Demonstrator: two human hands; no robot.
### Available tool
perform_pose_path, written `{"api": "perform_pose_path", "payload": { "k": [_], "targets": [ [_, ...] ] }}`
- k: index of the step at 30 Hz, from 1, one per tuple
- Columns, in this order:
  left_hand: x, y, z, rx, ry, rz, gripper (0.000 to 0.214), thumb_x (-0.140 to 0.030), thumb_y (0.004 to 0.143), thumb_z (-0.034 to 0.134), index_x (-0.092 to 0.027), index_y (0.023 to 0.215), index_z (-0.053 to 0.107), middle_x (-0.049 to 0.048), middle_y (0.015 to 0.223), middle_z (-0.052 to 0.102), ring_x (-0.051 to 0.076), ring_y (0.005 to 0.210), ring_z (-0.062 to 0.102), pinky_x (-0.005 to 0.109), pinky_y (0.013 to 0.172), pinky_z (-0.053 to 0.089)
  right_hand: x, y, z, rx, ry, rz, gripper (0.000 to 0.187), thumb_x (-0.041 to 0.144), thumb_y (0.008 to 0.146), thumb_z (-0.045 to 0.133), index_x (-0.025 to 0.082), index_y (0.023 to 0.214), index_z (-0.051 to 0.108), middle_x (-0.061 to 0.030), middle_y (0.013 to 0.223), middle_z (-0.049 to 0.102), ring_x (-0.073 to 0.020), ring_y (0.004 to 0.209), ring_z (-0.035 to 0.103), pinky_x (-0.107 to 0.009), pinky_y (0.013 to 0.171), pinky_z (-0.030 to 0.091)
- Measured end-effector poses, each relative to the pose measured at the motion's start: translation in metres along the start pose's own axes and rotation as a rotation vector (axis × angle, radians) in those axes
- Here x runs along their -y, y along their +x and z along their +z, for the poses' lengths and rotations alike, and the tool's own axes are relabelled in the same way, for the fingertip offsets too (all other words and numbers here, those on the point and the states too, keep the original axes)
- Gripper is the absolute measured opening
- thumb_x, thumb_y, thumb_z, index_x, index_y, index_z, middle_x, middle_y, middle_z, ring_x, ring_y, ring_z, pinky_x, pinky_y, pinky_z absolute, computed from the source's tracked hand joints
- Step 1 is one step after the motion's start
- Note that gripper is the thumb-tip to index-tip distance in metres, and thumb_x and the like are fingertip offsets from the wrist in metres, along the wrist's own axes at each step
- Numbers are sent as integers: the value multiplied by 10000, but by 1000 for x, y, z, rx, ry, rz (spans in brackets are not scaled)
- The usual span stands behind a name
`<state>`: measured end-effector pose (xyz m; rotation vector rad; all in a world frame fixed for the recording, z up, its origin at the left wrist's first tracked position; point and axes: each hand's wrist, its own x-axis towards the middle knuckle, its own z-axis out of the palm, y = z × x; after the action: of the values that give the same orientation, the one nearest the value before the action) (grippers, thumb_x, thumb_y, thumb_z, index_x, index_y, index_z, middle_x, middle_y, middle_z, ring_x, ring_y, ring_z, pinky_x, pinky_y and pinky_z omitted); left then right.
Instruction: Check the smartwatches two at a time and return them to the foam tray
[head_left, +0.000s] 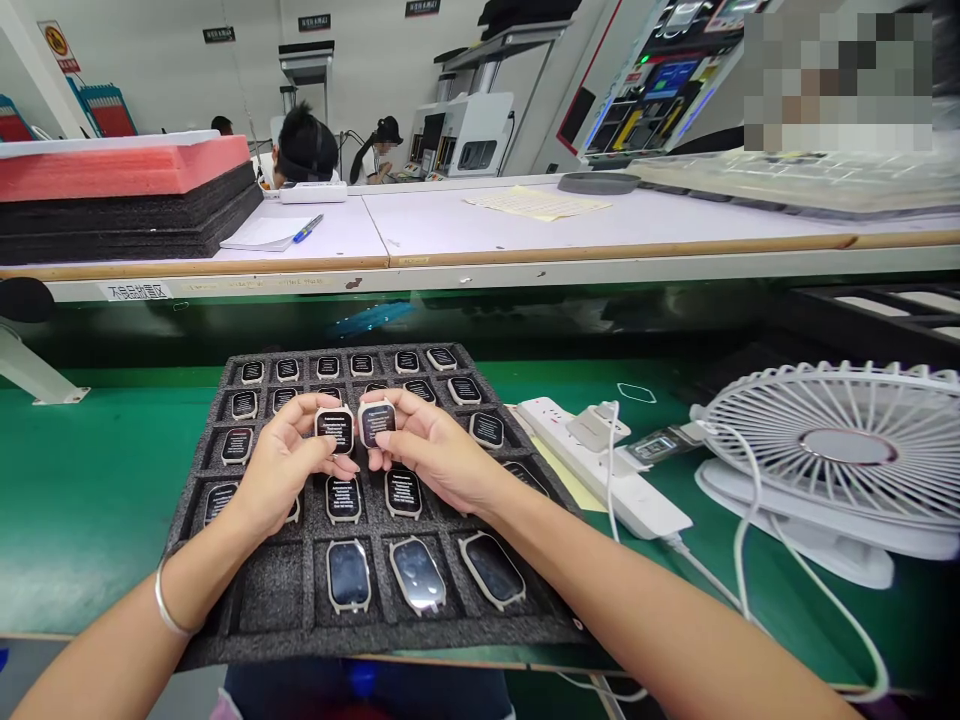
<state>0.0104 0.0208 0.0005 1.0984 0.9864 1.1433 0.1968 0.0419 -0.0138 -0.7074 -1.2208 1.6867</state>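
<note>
A black foam tray (285, 590) with many square pockets lies on the green mat in front of me, most pockets holding small smartwatch bodies with dark screens. My left hand (281, 470) is closed on one watch body (335, 428), lifted above the tray's middle. My right hand (435, 450) is closed on a second watch body (376, 420) right beside the first; both screens show white text. Three watch bodies with blank screens (417, 573) lie in the nearest row. A silver bangle is on my left wrist.
A white power strip (600, 470) with plugs and cables lies right of the tray. A white desk fan (840, 450) stands at the far right. Behind is a raised white shelf (465, 235) with stacked foam sheets (120, 200), papers and a pen. Other people sit beyond it.
</note>
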Motion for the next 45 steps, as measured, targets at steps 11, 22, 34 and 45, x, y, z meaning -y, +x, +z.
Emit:
{"api": "perform_pose_path", "payload": {
  "k": [11,22,34,45],
  "targets": [
    [-1,0,0,0,2,22,381,-258,730,741,-180,1051,552,27,1002,676,131,591,711,284,603,623,2,-1,-1,-15,56,58,442,107,739,711,202,1150,579,-25,945,709,-104,653,640,-251,614,461],
    [2,1,0,11,-19,19,409,-250,737,747,-191,1096,561,27,946,710,157,636,731,315,661,634,0,0,-3,-67,9,32,442,164,727,766,223,1114,559,-4,899,701,-67,517,516,-216,493,368],
    [-3,0,1,27,-91,-25,329,-275,744,680,-172,1046,599,19,863,731,190,592,734,332,609,636,-1,1,-2,-67,44,55,352,290,752,780,208,1034,586,-8,829,696,-86,541,511,-227,513,369],
    [-1,-2,-1,37,-58,-9,332,-261,757,680,-168,1063,590,11,860,726,184,591,736,320,610,645,-1,0,-3,-45,30,47,373,255,753,774,207,1064,575,-5,846,695,-75,545,515,-217,521,383]
  ]
}}
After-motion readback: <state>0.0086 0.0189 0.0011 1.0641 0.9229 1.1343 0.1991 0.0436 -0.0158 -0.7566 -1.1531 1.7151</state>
